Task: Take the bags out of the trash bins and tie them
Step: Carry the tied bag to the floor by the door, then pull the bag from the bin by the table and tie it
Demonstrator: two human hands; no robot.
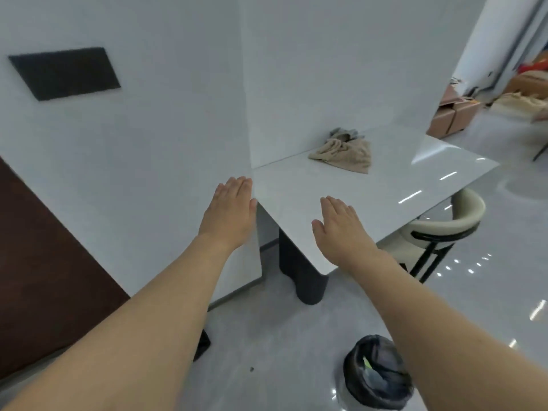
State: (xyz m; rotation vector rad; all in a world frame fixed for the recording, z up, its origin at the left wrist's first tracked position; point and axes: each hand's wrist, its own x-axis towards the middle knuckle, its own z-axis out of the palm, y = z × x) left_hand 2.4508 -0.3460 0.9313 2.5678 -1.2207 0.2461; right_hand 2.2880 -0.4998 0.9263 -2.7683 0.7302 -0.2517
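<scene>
A round trash bin (372, 378) lined with a dark bag stands on the floor at the bottom right, partly behind my right forearm. Some rubbish, with a bit of green, shows inside it. My left hand (229, 207) is stretched forward with flat, straight fingers, in front of the white wall's corner. My right hand (341, 226) is held out flat too, palm down, over the near corner of the white table (385, 185). Neither hand holds anything, and both are well above the bin.
A beige and grey cloth pile (344, 151) lies on the table by the wall. A cream chair (439, 229) stands at the table's right side. The table's dark leg (302, 277) is ahead. A brown door (44, 262) is on the left. Boxes (453, 112) sit far right.
</scene>
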